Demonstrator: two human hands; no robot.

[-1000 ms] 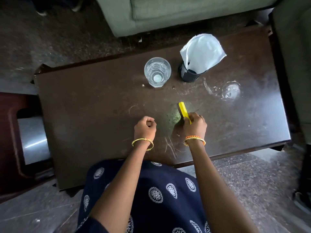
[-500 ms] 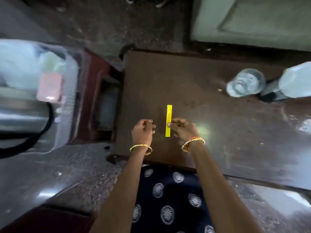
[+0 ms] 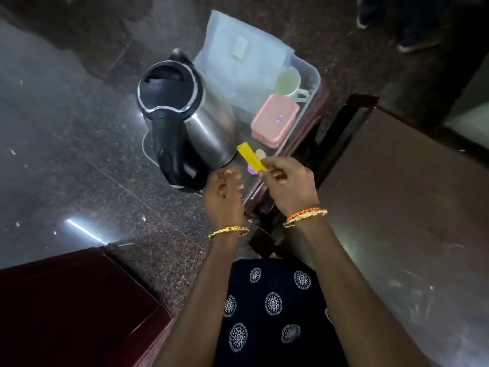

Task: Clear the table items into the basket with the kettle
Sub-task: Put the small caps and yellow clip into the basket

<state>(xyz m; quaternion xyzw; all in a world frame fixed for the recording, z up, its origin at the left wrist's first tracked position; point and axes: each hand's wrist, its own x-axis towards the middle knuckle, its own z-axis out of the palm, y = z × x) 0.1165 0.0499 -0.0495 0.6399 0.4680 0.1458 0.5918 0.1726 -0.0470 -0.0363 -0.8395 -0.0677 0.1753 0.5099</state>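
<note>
My right hand [image 3: 287,185] pinches one end of a thin yellow strip [image 3: 250,157] and holds it in the air over the near end of the clear plastic basket [image 3: 313,75]. A steel kettle [image 3: 185,120] with a black lid and handle stands in the basket's left part. My left hand [image 3: 225,193] is loosely curled just left of the right hand, with nothing visible in it. The brown table [image 3: 412,207] lies to the right.
In the basket lie a pink box [image 3: 274,120], a pale green mug [image 3: 288,82] and a white bag [image 3: 243,56]. The basket rests on a dark red stand beside the table's end. A dark red surface [image 3: 66,308] fills the lower left; polished stone floor lies around.
My right hand lifted the yellow strip off the table and carried it left to above the basket. My view swung left from the table to the basket. The left hand followed.
</note>
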